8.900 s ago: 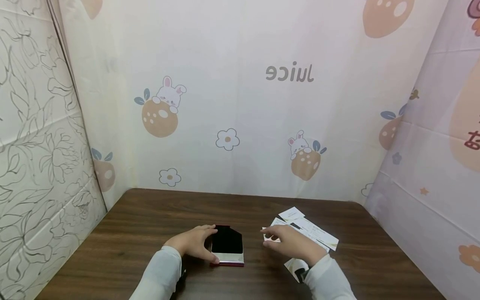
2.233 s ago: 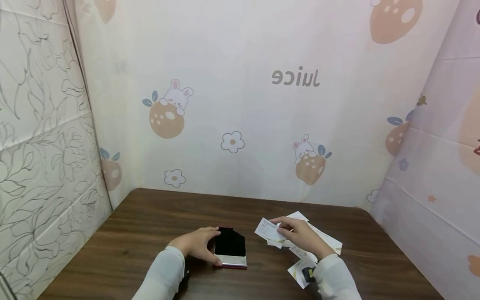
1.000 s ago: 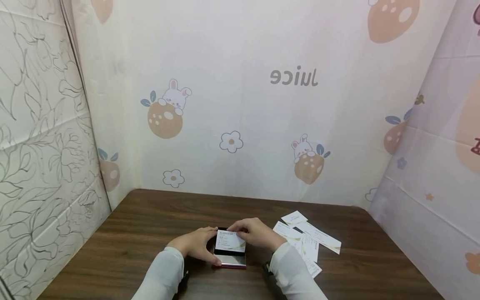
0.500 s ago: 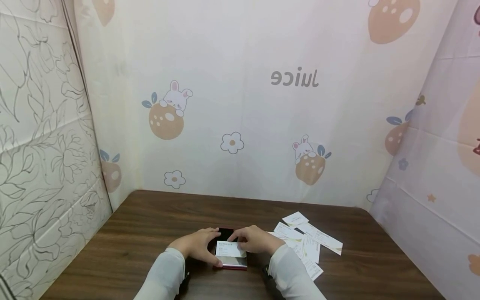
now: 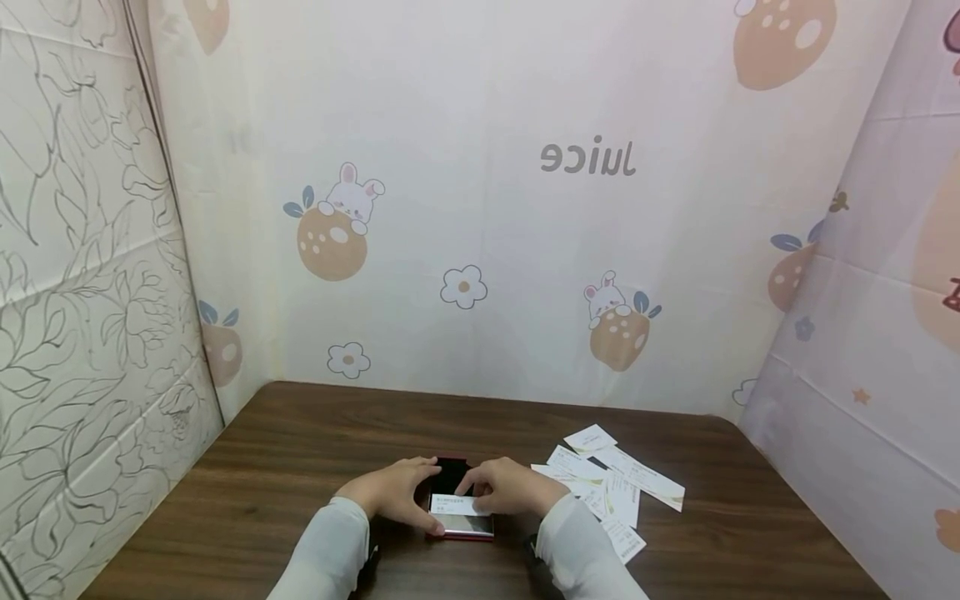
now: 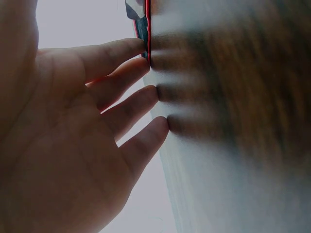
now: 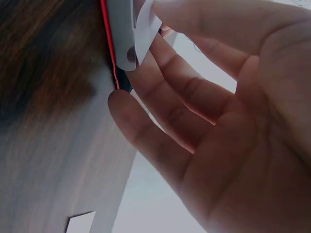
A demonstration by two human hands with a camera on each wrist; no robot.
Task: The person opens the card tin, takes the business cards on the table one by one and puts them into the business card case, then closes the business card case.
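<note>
We log left hand (image 5: 388, 489) spread against case (image 5: 467, 524), likely bracing it, while right hand (image 5: 516, 487) pinches card (image 5: 452, 504), presumably for tucking in.

Grey "Juice" lettering (image 5: 588, 157) stands mirror-reversed on the pale, fruit-printed fabric backdrop (image 5: 495, 208). A red character (image 5: 954, 295) on the pale fabric right wall (image 5: 862, 325) is cut off; print on the white rectangular paper cards (image 5: 621, 493) is illegibly small.
</note>
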